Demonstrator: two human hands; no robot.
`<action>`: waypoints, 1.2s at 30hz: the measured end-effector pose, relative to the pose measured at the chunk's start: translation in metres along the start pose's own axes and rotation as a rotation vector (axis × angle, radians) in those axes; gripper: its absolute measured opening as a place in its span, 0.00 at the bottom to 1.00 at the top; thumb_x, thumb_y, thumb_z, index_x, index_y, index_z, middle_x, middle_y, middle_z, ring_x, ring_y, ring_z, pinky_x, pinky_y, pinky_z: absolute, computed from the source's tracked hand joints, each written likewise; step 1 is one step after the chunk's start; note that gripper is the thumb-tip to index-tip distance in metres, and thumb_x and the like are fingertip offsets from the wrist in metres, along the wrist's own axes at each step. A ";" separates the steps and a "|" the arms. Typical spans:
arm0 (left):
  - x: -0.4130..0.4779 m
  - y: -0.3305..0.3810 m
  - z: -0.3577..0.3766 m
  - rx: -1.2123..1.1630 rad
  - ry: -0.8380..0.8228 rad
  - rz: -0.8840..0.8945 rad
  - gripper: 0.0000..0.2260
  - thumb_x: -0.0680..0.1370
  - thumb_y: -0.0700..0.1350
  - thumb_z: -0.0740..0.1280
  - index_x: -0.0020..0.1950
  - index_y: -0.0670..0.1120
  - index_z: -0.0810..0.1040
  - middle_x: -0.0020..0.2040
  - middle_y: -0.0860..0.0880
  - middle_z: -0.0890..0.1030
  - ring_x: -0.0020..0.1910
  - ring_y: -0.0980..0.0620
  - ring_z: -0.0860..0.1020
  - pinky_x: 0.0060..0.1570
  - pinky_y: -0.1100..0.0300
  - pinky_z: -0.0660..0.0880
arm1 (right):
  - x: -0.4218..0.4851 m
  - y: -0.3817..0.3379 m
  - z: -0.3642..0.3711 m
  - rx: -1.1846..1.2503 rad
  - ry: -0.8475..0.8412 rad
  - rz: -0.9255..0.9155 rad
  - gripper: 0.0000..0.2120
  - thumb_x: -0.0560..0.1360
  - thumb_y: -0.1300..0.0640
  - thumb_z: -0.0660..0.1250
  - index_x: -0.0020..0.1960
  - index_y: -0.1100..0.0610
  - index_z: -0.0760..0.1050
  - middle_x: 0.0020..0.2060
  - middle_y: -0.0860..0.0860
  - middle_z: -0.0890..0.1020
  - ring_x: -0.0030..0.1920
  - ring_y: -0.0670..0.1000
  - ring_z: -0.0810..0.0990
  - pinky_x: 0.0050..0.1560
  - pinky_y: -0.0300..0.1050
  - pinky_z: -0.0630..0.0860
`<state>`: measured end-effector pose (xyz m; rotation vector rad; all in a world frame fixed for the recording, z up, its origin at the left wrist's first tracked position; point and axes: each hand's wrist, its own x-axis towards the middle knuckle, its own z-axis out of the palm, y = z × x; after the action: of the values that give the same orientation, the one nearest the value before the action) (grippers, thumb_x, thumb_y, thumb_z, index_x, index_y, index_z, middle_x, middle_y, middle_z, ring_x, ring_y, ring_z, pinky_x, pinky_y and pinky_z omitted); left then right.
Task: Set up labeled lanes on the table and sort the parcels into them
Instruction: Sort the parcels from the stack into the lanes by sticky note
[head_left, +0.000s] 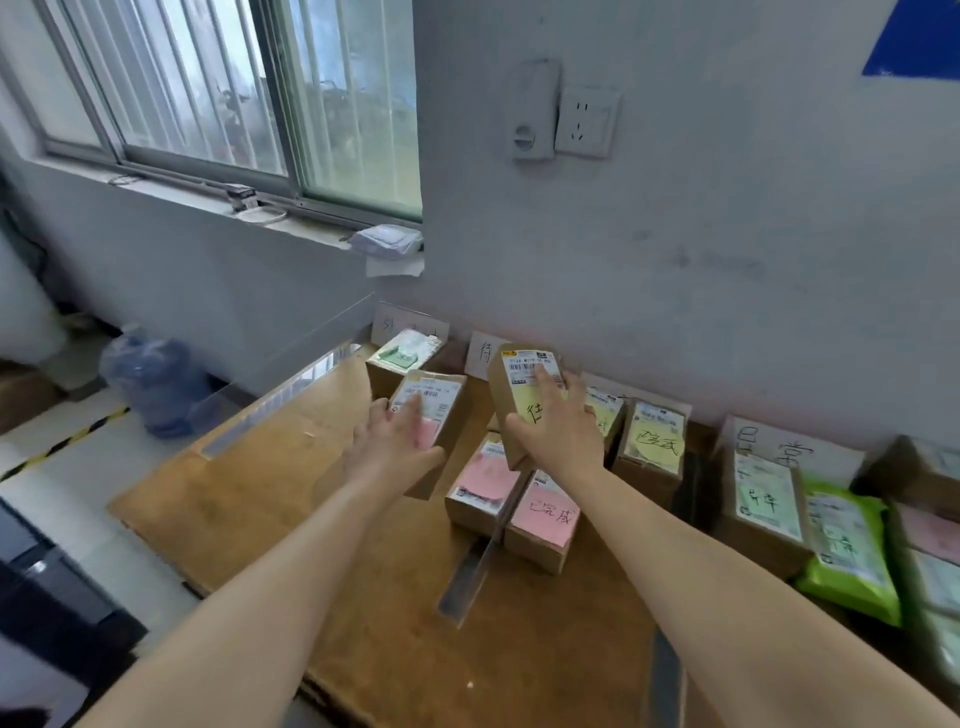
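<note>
Working near the far edge of the bench (363, 545), our right hand (563, 426) clamps a tilted yellow-noted brown cardboard box (519, 384), our left hand (397, 441) a pink-noted brown cardboard box (436, 400); either could slip onto sorted parcels (543, 519).

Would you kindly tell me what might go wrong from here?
The right hand holds the yellow-note box tilted above the pink-note boxes on the table; if the grip slips, it may land on them. The left hand holds a second box close beside it, so the two may bump.
</note>
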<state>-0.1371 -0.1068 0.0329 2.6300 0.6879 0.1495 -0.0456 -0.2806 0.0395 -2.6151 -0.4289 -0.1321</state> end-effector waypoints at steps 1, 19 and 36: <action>0.013 0.002 0.005 0.011 -0.013 0.008 0.35 0.74 0.59 0.66 0.76 0.59 0.52 0.76 0.45 0.55 0.72 0.39 0.60 0.68 0.43 0.65 | 0.009 0.002 0.002 0.000 -0.001 0.013 0.34 0.74 0.42 0.62 0.76 0.46 0.55 0.74 0.55 0.57 0.63 0.63 0.71 0.51 0.52 0.75; 0.207 0.039 0.113 0.136 -0.282 0.079 0.33 0.77 0.58 0.61 0.78 0.55 0.48 0.77 0.44 0.48 0.73 0.38 0.55 0.69 0.43 0.59 | 0.159 0.038 0.052 -0.010 -0.019 0.193 0.35 0.73 0.40 0.62 0.76 0.45 0.54 0.75 0.54 0.55 0.64 0.61 0.71 0.57 0.54 0.76; 0.243 0.017 0.122 0.087 -0.569 0.285 0.32 0.79 0.50 0.62 0.77 0.54 0.47 0.77 0.40 0.46 0.75 0.35 0.50 0.70 0.39 0.59 | 0.149 -0.017 0.067 -0.124 0.036 0.380 0.35 0.73 0.38 0.62 0.75 0.43 0.53 0.75 0.51 0.54 0.66 0.60 0.69 0.57 0.56 0.76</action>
<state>0.1072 -0.0456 -0.0707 2.6436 0.1274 -0.5395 0.0912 -0.1934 0.0129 -2.7567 0.0954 -0.0795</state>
